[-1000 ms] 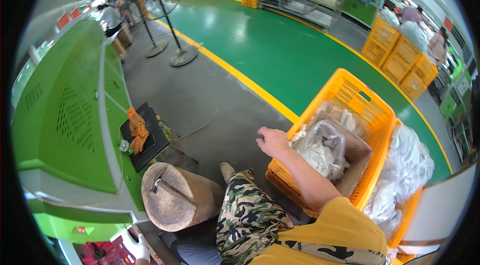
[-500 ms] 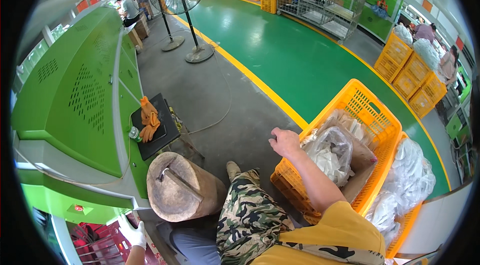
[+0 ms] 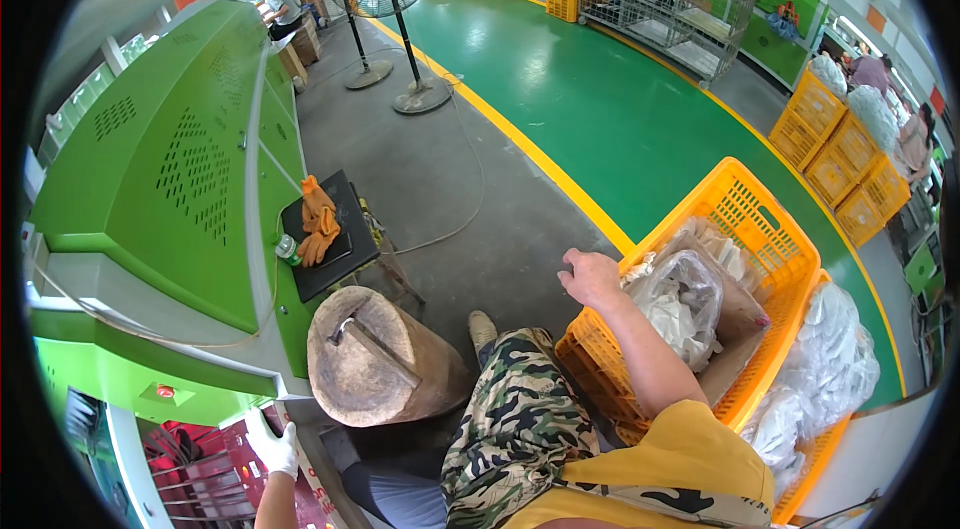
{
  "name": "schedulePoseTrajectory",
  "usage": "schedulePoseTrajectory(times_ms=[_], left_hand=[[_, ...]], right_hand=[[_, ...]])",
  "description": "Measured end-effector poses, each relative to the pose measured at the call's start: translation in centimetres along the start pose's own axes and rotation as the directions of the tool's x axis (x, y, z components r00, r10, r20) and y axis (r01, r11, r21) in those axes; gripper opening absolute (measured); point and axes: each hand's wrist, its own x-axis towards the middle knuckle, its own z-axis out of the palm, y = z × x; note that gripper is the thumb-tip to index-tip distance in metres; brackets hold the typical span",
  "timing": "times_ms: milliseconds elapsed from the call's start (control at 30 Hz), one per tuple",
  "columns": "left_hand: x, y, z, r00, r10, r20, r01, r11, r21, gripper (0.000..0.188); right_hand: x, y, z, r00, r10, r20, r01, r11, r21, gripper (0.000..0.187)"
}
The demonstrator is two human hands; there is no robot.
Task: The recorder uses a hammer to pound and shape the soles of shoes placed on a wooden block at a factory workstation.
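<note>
My left hand [image 3: 272,445], in a white glove, is at the lower left beside a dark red panel [image 3: 235,459] under the green machine. Its thumb and fingers are spread, with nothing seen between them. Whether it touches the panel I cannot tell. My bare right hand [image 3: 592,279] hangs at the left side of a yellow plastic crate [image 3: 735,191]. Its fingers are loosely bent and apart, with no object visible in them. In the crate are a cardboard box [image 3: 738,329] and a clear plastic bag [image 3: 692,294] with whitish pieces.
A round wooden block [image 3: 345,369] carries a hammer [image 3: 385,356]. Behind it, orange gloves [image 3: 319,224] and a bottle [image 3: 288,249] lie on a black stool [image 3: 340,274]. The green machine [image 3: 150,179] flanks my left. Filled bags [image 3: 825,349] sit behind the crate. Two fans [image 3: 422,94] stand ahead.
The whole view has shifted a little, with the machine, stool and block appearing farther right. Both hands keep nearly the same pose and place beside the panel and the crate.
</note>
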Motion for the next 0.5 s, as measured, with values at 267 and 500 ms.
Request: schedulePoseTrajectory(times_ms=[267, 500], left_hand=[[0.0, -0.8, 0.4, 0.999, 0.019, -0.030, -0.020, 0.999, -0.029, 0.097], [0.4, -0.9, 0.9, 0.994, 0.045, -0.095, -0.049, 0.998, -0.040, 0.096]], right_hand=[[0.2, 0.2, 0.1, 1.000, -0.014, 0.027, 0.014, 1.000, 0.016, 0.030], [0.2, 0.3, -0.1, 0.999, 0.005, 0.034, -0.006, 1.000, 0.011, 0.031]])
